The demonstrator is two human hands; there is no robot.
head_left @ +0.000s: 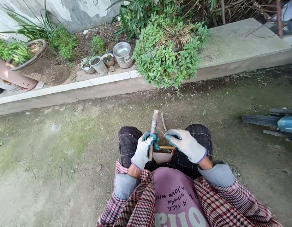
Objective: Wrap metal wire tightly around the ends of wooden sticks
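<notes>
My left hand (146, 145), in a white glove with blue-green fingers, is closed round a short wooden stick (154, 121). The stick stands nearly upright, and a thin silvery winding wraps its upper part. My right hand (186, 143), gloved the same way, is pinched just right of the stick. From its fingertips a thin pale wire (161, 131) curves toward the stick; where its end goes is too fine to tell. Beyond the hands a small broken twig (163, 122) lies on the ground. Between my knees, partly hidden, is a whitish container (163, 157) with a yellow rod (167, 147) across it.
A low ledge (105, 86) runs ahead, bearing a large brown pot (48, 67), a metal pot (123, 55), small pots and a bushy green plant (167, 60). To the right a blue object with dark prongs (288, 123) juts in over the dirt ground (65, 151).
</notes>
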